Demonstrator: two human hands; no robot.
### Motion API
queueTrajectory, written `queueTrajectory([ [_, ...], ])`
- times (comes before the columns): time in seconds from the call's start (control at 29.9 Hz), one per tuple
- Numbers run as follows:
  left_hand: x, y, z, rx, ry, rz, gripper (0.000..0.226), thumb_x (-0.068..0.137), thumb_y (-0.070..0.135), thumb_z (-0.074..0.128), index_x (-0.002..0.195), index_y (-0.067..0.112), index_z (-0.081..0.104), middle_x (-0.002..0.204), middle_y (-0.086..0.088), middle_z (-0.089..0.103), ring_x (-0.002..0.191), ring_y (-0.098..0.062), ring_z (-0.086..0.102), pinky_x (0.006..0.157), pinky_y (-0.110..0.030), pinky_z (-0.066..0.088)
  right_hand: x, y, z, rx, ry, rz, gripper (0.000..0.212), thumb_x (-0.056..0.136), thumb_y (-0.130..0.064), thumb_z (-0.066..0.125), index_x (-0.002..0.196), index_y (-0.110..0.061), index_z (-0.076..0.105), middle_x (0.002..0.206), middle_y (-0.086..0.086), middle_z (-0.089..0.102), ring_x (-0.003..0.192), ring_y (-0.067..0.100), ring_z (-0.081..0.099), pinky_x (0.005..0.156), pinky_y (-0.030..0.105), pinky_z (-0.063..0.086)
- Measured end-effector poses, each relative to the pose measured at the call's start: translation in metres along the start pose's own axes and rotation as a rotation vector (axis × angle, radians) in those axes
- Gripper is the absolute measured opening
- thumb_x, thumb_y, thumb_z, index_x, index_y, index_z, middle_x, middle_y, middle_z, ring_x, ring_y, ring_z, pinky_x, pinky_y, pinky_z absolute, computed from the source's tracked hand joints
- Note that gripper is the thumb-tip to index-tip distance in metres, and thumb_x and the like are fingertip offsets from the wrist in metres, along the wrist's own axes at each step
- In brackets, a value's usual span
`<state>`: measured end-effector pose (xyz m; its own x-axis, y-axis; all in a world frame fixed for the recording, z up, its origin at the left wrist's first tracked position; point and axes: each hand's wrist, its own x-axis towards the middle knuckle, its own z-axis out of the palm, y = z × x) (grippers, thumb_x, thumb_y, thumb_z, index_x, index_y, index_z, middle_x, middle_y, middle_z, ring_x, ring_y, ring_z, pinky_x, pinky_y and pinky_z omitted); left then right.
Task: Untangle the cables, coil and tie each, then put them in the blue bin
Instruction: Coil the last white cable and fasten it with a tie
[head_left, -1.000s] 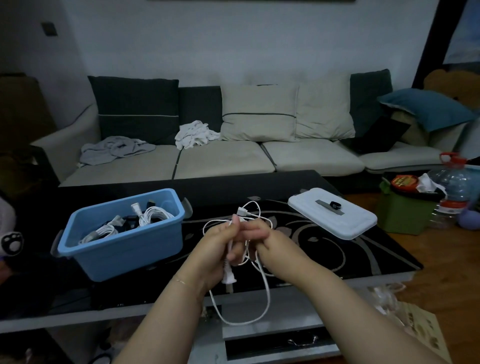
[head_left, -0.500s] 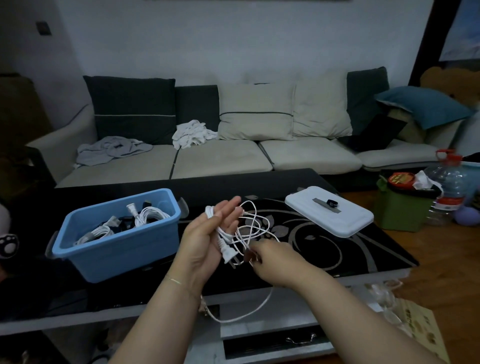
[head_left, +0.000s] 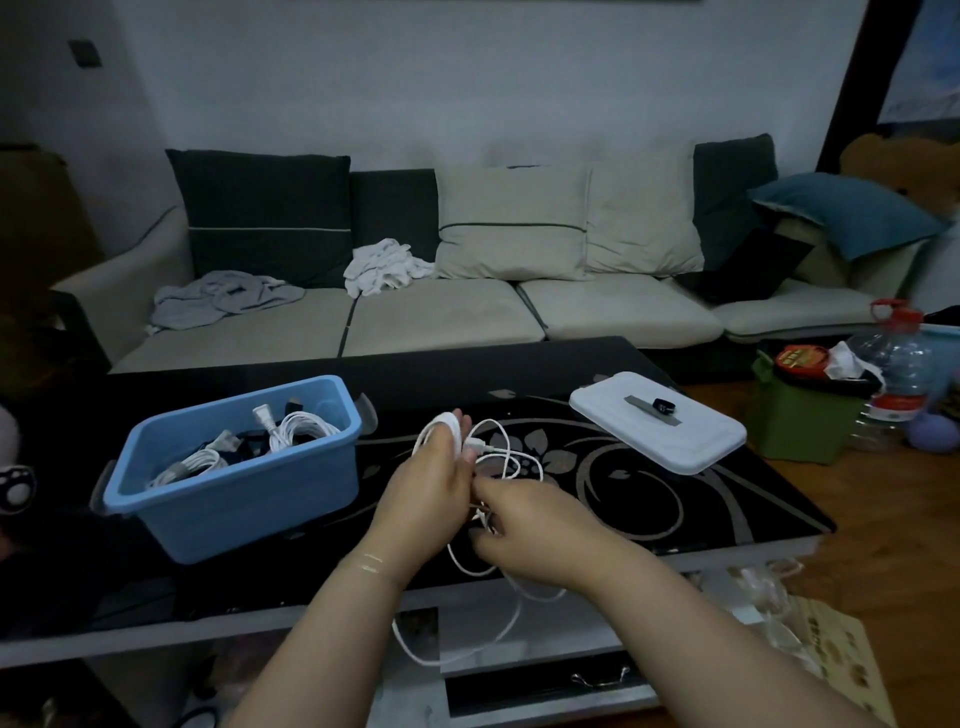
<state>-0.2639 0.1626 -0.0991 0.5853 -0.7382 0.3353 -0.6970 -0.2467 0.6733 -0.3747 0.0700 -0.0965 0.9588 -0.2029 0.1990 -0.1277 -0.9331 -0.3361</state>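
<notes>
While both hands meet over the table's near edge, a white cable (head_left: 501, 457) is being wound.
Left hand (head_left: 426, 491) stands upright, fingers raised with loops wrapped round them; right hand (head_left: 530, 530), knuckles up, pinches the strand beside it, slack dangling below, blue bin (head_left: 234, 499) just left.

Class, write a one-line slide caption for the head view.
Both hands, left hand and right hand, wind a white cable beside a blue bin holding coiled cables.

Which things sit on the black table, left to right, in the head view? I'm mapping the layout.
blue bin → left hand → right hand holding the white cable → white lid
</notes>
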Motion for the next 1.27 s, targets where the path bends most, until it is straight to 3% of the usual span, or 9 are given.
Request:
queueTrajectory([
  [0.1,-0.004,0.004,-0.004,0.233,-0.049,-0.011,0.030,0.101,0.040,0.031,0.104,0.017,0.050,0.117,-0.004,0.064,0.109,-0.030,0.059,0.085,-0.039,0.046,0.000,0.002,-0.010,0.030,0.057,0.046,0.014,0.085,-0.022,0.049,0.099,-0.023,0.050,0.096,-0.003,0.061,0.087,0.022,0.057,0.067,0.033,0.043],
  [0.2,-0.004,0.005,-0.008,0.255,-0.130,-0.032,0.033,0.095,0.055,0.030,0.081,0.028,0.042,0.078,0.007,0.058,0.081,-0.017,0.059,0.063,-0.032,0.036,-0.001,0.010,-0.017,0.051,0.129,0.083,0.012,0.087,-0.023,0.050,0.099,-0.024,0.049,0.096,-0.007,0.059,0.086,0.018,0.056,0.065,0.032,0.039],
  [0.4,0.001,-0.003,-0.009,-0.038,-0.390,-0.032,0.017,0.089,0.042,0.062,0.083,0.025,0.063,0.061,0.013,0.057,0.057,-0.002,0.051,0.061,-0.030,0.045,0.002,0.034,-0.013,0.433,0.142,0.234,0.017,0.079,-0.031,0.058,0.092,-0.041,0.059,0.089,-0.015,0.066,0.078,0.004,0.061,0.071,0.032,0.050],
  [0.57,-0.005,0.003,-0.011,-0.244,-0.455,-0.124,0.027,0.101,0.030,0.046,0.104,0.008,0.062,0.047,0.011,0.050,0.040,-0.006,0.050,0.039,-0.014,0.035,0.005,0.046,-0.018,0.712,0.154,0.236,0.007,0.086,-0.019,0.067,0.082,-0.024,0.067,0.075,-0.008,0.068,0.063,0.002,0.060,0.063,0.029,0.051],
  [0.67,-0.008,0.008,-0.016,-0.342,-0.501,-0.147,0.031,0.103,0.025,0.039,0.112,0.005,0.061,0.043,0.010,0.053,0.052,-0.010,0.063,0.045,-0.012,0.036,0.005,0.049,-0.020,0.736,0.111,0.235,0.010,0.085,-0.018,0.072,0.076,-0.021,0.067,0.066,-0.013,0.066,0.062,-0.002,0.057,0.066,0.025,0.046],
  [0.77,-0.007,0.001,-0.018,-0.452,-0.521,-0.123,0.035,0.101,0.031,0.040,0.106,0.006,0.064,0.053,-0.001,0.061,0.046,-0.012,0.056,0.060,-0.027,0.041,0.004,0.050,-0.020,0.749,0.043,0.221,0.016,0.086,-0.021,0.070,0.072,-0.018,0.063,0.055,-0.017,0.060,0.056,-0.007,0.052,0.064,0.013,0.040],
  [0.87,-0.007,0.002,-0.018,-0.637,-0.521,-0.134,0.041,0.092,0.038,0.042,0.098,0.003,0.063,0.083,-0.014,0.074,0.032,-0.005,0.034,0.054,-0.024,0.047,0.004,0.047,-0.018,0.798,0.023,0.210,0.019,0.092,-0.023,0.063,0.074,-0.016,0.061,0.053,-0.018,0.057,0.054,-0.007,0.050,0.059,0.009,0.037],
  [1.14,-0.005,0.009,-0.011,-1.262,-0.420,-0.261,0.054,0.092,0.041,0.038,0.107,-0.004,0.065,0.116,-0.023,0.066,0.027,-0.001,0.023,0.041,-0.016,0.038,0.011,0.028,-0.007,0.785,0.042,0.227,0.029,0.101,-0.023,0.043,0.099,-0.021,0.072,0.089,0.024,0.069,0.077,0.029,0.066,0.069,0.034,0.052],
  [1.27,-0.003,0.016,-0.014,-1.625,-0.313,-0.362,0.048,0.095,0.029,0.035,0.120,-0.008,0.052,0.127,-0.022,0.061,0.027,-0.004,0.028,0.040,-0.015,0.041,0.011,0.025,-0.003,0.615,-0.024,0.270,0.037,0.103,-0.029,0.037,0.078,-0.014,0.060,0.074,0.007,0.066,0.060,0.011,0.061,0.066,0.028,0.051],
])
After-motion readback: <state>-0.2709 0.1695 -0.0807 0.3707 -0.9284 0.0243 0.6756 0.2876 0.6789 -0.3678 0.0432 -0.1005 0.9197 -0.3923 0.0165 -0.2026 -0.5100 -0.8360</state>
